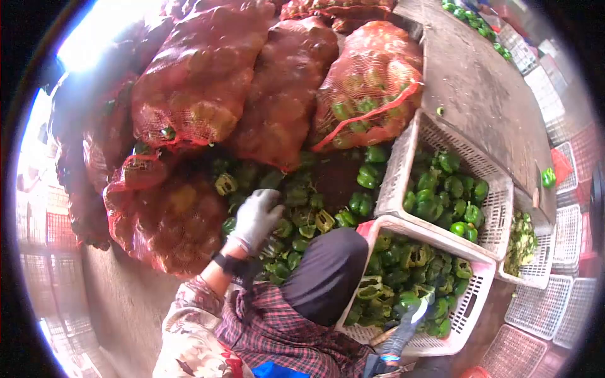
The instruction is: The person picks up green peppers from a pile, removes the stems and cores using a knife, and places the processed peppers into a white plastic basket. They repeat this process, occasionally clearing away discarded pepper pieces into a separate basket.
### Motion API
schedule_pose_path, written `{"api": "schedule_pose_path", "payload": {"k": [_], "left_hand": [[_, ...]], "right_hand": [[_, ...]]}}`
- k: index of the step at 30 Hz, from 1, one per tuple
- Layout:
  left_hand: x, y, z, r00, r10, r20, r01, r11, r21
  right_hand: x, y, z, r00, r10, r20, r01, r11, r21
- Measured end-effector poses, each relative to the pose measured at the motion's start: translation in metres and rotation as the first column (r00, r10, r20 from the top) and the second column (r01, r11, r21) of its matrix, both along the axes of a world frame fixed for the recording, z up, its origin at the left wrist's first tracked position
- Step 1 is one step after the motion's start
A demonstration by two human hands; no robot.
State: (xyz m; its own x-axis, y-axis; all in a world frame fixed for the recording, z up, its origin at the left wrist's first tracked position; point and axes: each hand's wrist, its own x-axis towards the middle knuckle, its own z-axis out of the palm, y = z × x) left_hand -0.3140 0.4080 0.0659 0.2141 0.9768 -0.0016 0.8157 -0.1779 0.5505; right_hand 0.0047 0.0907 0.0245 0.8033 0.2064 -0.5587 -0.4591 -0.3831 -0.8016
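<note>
My left hand (257,219), in a pale work glove, reaches over a heap of green bell peppers (305,195) on the floor. Its fingers are apart and slightly bent, with nothing visible in them. My right hand (403,332), in a grey glove, is over the front white crate (463,337). A wooden handle (383,337) sticks out beside its palm, and the fingers are closed around this tool; its working end is hard to make out. Whole and cut-open green bell peppers (403,271) fill that crate.
Red mesh sacks (201,75) of peppers stand ahead and to the left. Another white crate (397,170) holds whole peppers; a third (532,277) contains pale green scraps. A wooden board (466,75) lies at the right. Stacked crates (539,302) stand beyond.
</note>
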Motion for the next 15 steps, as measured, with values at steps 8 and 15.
{"api": "schedule_pose_path", "payload": {"k": [8,15], "left_hand": [[-0.122,-0.012,-0.121,0.695,-0.298,-0.654,-0.033,0.896,-0.443],[-0.113,-0.015,-0.068,0.52,0.512,0.684,-0.038,0.814,-0.58]], "right_hand": [[-0.026,-0.033,-0.069,0.995,0.075,-0.059,-0.085,0.981,-0.176],[-0.063,0.058,0.068,0.979,0.198,0.056,-0.199,0.98,0.016]]}}
